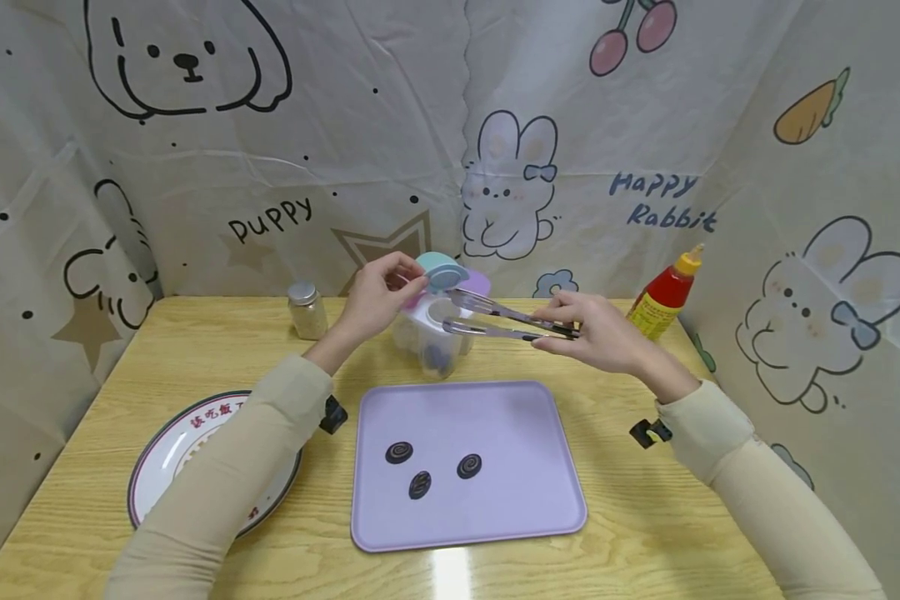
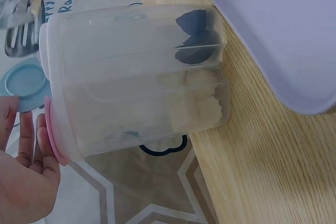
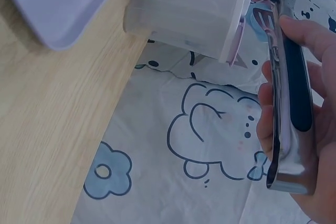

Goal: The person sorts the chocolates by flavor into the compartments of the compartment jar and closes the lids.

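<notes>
Pinching a rounded teal plastic lid (image 1: 437, 264), the left hand (image 1: 378, 298) flanks a translucent plastic container (image 2: 131, 80); opposite, the right hand (image 1: 598, 332) grips black-handled silver metal tongs (image 3: 297, 80).

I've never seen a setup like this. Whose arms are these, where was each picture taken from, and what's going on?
There's no machine: these are a person's bare hands. The wide picture is taken from the head, the other two from the left and right wrists. The left hand pinches the raised blue lid of a clear container; the right hand holds tongs. On the table are a tray with three dark pieces, a plate, a jar and a bottle.
</notes>
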The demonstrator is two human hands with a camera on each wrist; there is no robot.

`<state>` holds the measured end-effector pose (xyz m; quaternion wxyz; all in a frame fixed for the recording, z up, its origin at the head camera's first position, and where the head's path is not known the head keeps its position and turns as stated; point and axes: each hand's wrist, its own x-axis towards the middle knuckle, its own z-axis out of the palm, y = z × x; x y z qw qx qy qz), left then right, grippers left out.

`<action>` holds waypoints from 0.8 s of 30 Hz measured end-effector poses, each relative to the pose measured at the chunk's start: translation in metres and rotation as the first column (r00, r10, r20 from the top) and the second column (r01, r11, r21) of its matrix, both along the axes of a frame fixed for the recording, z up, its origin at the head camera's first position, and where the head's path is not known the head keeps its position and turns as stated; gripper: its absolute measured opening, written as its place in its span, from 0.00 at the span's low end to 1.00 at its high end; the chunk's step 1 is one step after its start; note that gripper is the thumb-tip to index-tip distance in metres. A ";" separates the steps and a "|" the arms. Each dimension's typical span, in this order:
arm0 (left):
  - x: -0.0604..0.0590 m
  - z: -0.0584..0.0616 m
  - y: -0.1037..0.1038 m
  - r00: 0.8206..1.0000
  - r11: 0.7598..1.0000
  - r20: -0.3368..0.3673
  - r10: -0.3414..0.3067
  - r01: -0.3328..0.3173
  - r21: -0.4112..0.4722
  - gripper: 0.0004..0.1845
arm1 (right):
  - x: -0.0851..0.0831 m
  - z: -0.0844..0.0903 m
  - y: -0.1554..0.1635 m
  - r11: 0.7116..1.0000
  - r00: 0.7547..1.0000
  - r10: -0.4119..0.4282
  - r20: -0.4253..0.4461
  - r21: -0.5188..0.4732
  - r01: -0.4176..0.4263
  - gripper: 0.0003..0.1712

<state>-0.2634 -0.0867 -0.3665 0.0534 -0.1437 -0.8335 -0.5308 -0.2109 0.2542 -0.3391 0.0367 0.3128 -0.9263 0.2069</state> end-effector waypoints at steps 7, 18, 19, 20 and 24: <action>-0.002 0.001 0.001 1.000 1.000 -0.004 -0.006 0.006 0.000 0.09 | 0.019 0.002 0.013 1.000 1.000 -0.001 -0.022 0.023 0.002 0.20; -0.002 0.001 0.000 1.000 1.000 -0.001 -0.004 0.004 0.004 0.09 | 0.051 -0.012 0.030 0.998 0.996 0.032 -0.078 0.049 -0.028 0.18; -0.002 0.001 -0.001 1.000 1.000 0.001 -0.004 0.004 0.004 0.09 | 0.054 -0.015 0.031 0.998 0.997 0.036 -0.075 0.055 -0.032 0.18; -0.002 0.001 -0.001 1.000 1.000 0.003 -0.004 0.004 0.003 0.09 | 0.056 -0.017 0.032 0.997 0.996 0.042 -0.073 0.061 -0.037 0.18; -0.001 0.001 -0.001 1.000 1.000 0.008 0.000 0.000 0.003 0.09 | 0.064 -0.029 0.033 0.995 0.994 0.076 -0.078 0.074 -0.070 0.17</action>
